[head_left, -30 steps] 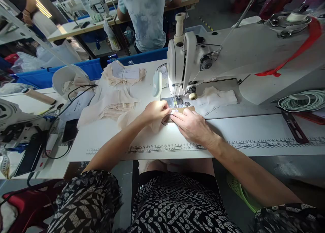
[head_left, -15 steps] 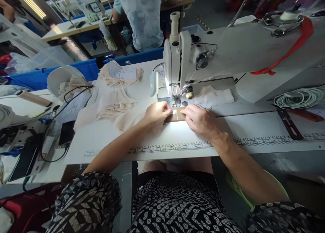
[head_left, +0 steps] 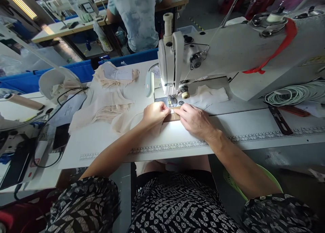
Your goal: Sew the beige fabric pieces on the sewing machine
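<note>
Under the needle area of a white sewing machine (head_left: pixel 188 50), my two hands meet over a brown plate (head_left: pixel 174 117) at the bed's front edge. A small white label (head_left: pixel 172 111) lies between their fingertips. My left hand (head_left: pixel 155 113) is closed in a pinch at the label's left end. My right hand (head_left: pixel 195 120) has its thumb and index finger drawn together at the label's right end, the other fingers curled. The presser foot (head_left: pixel 172 101) is just beyond the fingers. Beige fabric (head_left: pixel 123 123) lies beside and partly beneath my left hand.
Stacked beige pieces (head_left: pixel 104 107) and a bundle with a paper slip (head_left: pixel 116 73) lie left. Right of the needle is a pale fabric piece (head_left: pixel 209 94). Farther right are a dark-handled cutter (head_left: pixel 280 121) and coiled cord (head_left: pixel 291 94). A person (head_left: pixel 135 16) sits ahead.
My right fingertips have moved slightly left, closer to my left hand and onto the white label. The whole view has shifted a little; the fabric pieces lie as before.
</note>
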A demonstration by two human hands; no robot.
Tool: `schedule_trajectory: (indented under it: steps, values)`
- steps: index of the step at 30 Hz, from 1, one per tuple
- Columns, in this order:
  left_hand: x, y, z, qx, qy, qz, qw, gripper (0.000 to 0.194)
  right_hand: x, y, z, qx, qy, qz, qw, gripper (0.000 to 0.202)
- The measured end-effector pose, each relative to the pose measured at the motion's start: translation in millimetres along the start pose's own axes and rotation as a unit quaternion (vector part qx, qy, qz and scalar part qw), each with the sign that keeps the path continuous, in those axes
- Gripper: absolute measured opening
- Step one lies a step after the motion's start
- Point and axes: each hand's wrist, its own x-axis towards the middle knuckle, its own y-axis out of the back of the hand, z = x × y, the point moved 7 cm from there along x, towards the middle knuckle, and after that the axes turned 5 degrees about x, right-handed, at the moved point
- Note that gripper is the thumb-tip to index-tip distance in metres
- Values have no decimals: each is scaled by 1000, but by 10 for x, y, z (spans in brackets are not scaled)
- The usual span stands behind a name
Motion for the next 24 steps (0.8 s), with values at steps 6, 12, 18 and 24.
schedule_trajectory:
  steps: [6, 12, 18, 24]
  values:
    - [-23, 9, 26, -2, 5, -4, 1000, 16, 2, 44, -66, -39, -15, -30, 999, 47]
    - [20, -2, 20, 27, -15, -15, 999, 17, 10, 15, -89, -61, 13, -26, 998, 41]
    - [-214, 90, 223, 196, -231, 133, 944, 9, 20, -31, -83, -79, 41, 4, 996, 36]
    - [-591, -170, 262, 195, -389, 150, 888, 36, 9, -23, -91, -77, 54, 32, 995, 35]
